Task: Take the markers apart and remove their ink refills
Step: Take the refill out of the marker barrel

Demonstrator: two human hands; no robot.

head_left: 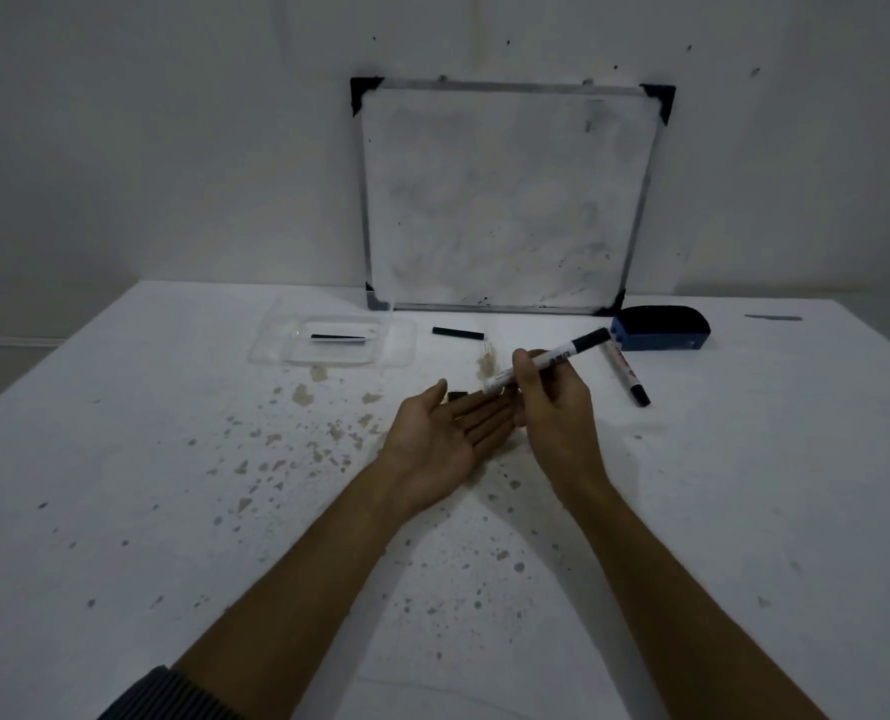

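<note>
Fingers of right hand (547,402) pinching a marker (547,360), tilted, black cap up. Left hand (445,433) spread flat, palm up, just beneath marker's lower end. Second marker (626,374) lying just right of it.

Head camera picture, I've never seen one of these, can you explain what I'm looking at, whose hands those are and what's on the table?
One picture, from a camera worn on a person's head, looking down at their own bare hands. The right hand holds a white marker, tilted. The left hand lies open, palm up, beneath its lower end. On the white table lie a second marker, a black tube, a clear tray holding a dark stick, and a blue eraser. A whiteboard leans against the wall.
</note>
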